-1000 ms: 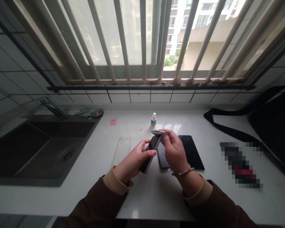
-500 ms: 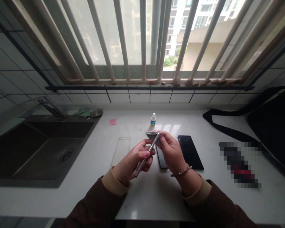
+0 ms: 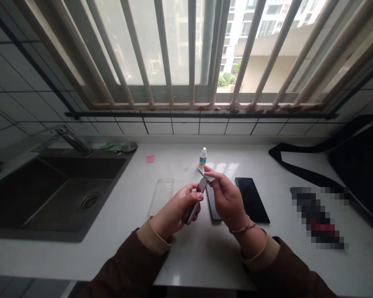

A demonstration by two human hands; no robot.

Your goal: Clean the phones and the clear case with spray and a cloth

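My left hand [image 3: 186, 203] is closed around a smartphone [image 3: 195, 209], seen nearly edge-on with its silvery side facing me. A small grey cloth [image 3: 209, 179] is pinched in my right hand [image 3: 226, 196], folded over near the phone's top end. Both hands are above the counter. Just behind them stands an upright white dropper bottle [image 3: 203, 157] with a blue and yellow label. To the left of my left hand lies a clear phone case [image 3: 162, 194]. Beneath my right hand a dark flat device [image 3: 215, 211] is partly hidden, and a black tablet [image 3: 251, 200] lies to the right.
A dark sink [image 3: 56, 198] with a faucet [image 3: 73, 140] is at the left. A pink sticky note [image 3: 150, 159] lies on the white counter [image 3: 118, 248]. At the right are a black bag [image 3: 357, 157] with its strap and a pixelated dark object [image 3: 318, 219]. Window bars rise behind.
The phone has turned in my left hand, showing more of its face. The cloth in my right hand has shifted and folded around the phone's top end. The view has moved slightly left.
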